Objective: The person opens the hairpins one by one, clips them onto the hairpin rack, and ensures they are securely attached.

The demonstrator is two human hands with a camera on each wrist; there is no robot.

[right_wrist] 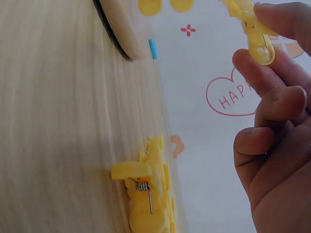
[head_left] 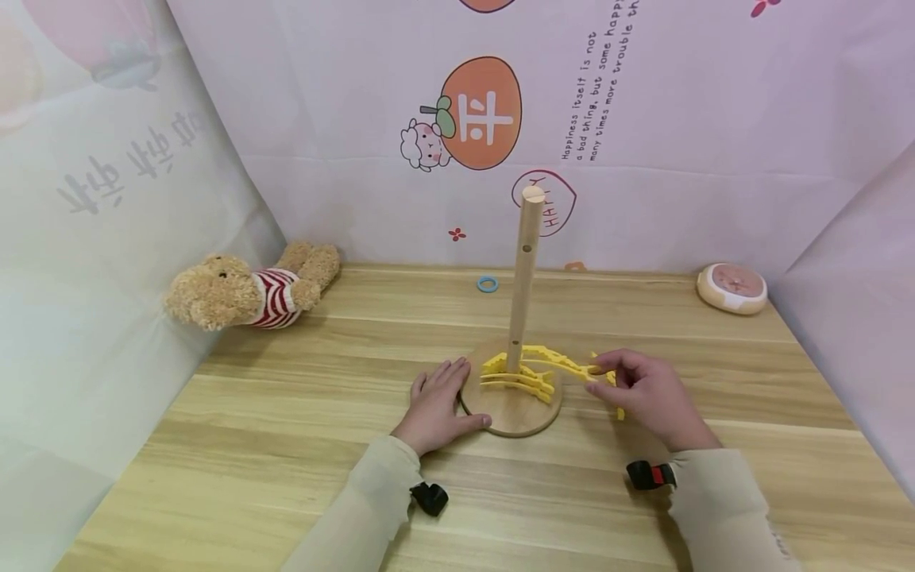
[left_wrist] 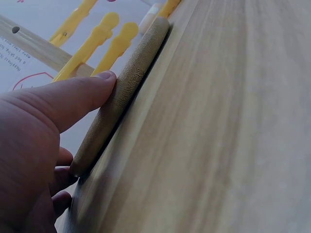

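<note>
Sleeves (head_left: 722, 508) come in at four and eight o'clock, taking the round wooden base (head_left: 515, 425) as the dial. The left hand (head_left: 439, 407) rests at nine o'clock, its fingers lying along the base's edge and its thumb against the rim; that grip is relaxed, wrapped round nothing. The right hand (head_left: 646, 395), at three o'clock, has its grip closed: thumb and finger pinch one end of a long yellow clip (head_left: 568, 365). That clip reaches over the base toward nine o'clock; whether its far end touches the wooden post (head_left: 524, 278) I cannot tell. More yellow clips (head_left: 543, 387) sit around the post's foot, and a spring-backed heap of loose clips (right_wrist: 147, 213) lies on the counter (head_left: 286, 445) below the right hand.

For clean handling, the left hand would do best pressing lightly and evenly, so the tall post does not rock. The right should pinch near the clip's very end and guide it level, clear of those at the foot; a loose pinch could let it twist.

Farther off are a plush bear (head_left: 275, 298) toward ten o'clock, a rounded device (head_left: 736, 284) at two and a blue ring (head_left: 488, 284) just before twelve.
</note>
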